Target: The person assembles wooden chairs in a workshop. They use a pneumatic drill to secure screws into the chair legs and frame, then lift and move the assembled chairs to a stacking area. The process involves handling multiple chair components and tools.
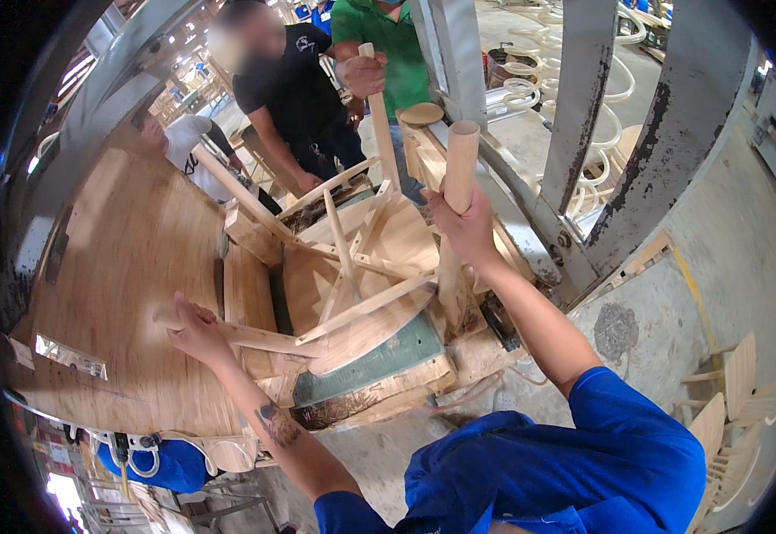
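An unpainted wooden chair lies upside down, its round seat (410,233) on a green-padded support (379,360) and its legs pointing up and outward. My left hand (199,331) is closed around the near left leg (268,340), close to its end. The near right leg (461,165) stands up toward me, with my right hand (465,227) wrapped around it below the top. Stretchers (365,310) link the legs and cross over the seat's underside. Across from me, a co-worker's hand (363,76) grips the far right leg (381,129). No hand shows on the far left leg (232,182).
A broad plywood surface (112,258) fills the left side. Grey metal frame posts (575,116) rise at the right, close to my right arm. Two people (290,89) stand opposite, and another (187,147) is farther left. Finished wooden chairs (735,400) stand on the concrete floor at right.
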`<state>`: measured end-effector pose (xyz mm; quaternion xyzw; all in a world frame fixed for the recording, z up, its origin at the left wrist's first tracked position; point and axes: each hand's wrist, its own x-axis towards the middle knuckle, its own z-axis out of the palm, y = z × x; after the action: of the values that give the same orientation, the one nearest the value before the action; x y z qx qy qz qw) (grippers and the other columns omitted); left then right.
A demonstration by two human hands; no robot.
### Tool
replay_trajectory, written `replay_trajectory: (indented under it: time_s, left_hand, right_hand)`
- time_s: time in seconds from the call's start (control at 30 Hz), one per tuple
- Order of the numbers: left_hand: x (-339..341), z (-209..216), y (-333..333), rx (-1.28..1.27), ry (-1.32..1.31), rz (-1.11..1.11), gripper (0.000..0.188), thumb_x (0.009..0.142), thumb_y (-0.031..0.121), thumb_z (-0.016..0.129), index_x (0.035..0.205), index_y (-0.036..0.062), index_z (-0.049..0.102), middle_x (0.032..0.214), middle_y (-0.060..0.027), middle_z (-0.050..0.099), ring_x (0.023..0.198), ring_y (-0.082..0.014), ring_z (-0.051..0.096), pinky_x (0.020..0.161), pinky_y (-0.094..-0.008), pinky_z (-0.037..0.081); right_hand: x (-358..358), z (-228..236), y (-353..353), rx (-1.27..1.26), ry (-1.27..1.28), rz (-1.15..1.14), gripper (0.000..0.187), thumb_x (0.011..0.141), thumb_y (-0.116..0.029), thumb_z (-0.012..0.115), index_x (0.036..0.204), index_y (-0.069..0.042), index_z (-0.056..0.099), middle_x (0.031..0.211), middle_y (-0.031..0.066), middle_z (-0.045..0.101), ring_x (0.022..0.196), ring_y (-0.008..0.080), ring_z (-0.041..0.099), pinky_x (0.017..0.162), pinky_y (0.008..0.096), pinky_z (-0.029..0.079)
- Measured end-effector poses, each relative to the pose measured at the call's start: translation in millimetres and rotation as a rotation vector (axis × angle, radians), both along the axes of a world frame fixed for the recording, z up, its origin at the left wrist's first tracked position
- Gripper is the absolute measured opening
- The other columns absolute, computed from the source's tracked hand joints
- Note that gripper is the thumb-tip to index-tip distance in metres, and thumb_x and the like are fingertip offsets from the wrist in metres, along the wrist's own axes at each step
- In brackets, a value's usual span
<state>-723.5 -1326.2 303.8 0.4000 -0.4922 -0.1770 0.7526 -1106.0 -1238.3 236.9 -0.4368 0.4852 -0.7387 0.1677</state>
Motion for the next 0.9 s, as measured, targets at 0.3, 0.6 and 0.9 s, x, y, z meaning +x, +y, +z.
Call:
replay_trajectory:
  time_s: [0.3, 0.6, 0.9]
  left_hand:
    - [-6.1, 4.7, 2.6, 0.002, -0.018, 0.047, 0.033, 0.098, 0.018, 0.06, 0.069, 0.0073, 0.049, 0.051, -0.0011, 0.043, 0.045, -0.0091, 0.038, 0.045, -0.0258, 0.03]
    - [-4.8, 3.3, 3.3, -0.012, -0.012, 0.019, 0.033, 0.098, 0.017, 0.06, 0.069, 0.0078, 0.048, 0.052, -0.0004, 0.041, 0.045, -0.0086, 0.038, 0.045, -0.0259, 0.03]
    - [-10.3, 3.6, 2.4, -0.006, 0.003, 0.012, 0.033, 0.098, 0.018, 0.06, 0.069, 0.0083, 0.048, 0.053, 0.0, 0.041, 0.045, -0.0085, 0.038, 0.043, -0.0258, 0.03]
  right_hand:
    - [-4.7, -7.1, -5.1, 0.031, 0.009, -0.031, 0.02, 0.086, -0.014, 0.071, 0.094, -0.003, 0.058, 0.077, 0.005, 0.06, 0.07, 0.013, 0.057, 0.063, 0.0306, 0.046]
    - [1.4, 0.0, -3.1, -0.051, 0.018, 0.004, 0.013, 0.089, -0.006, 0.065, 0.088, -0.005, 0.052, 0.068, 0.0001, 0.054, 0.058, 0.0084, 0.051, 0.052, 0.026, 0.04]
    - [-6.0, -2.9, -2.5, -0.005, 0.024, 0.001, 0.017, 0.085, -0.011, 0.07, 0.092, -0.003, 0.056, 0.075, 0.0043, 0.058, 0.069, 0.0127, 0.054, 0.063, 0.0301, 0.045]
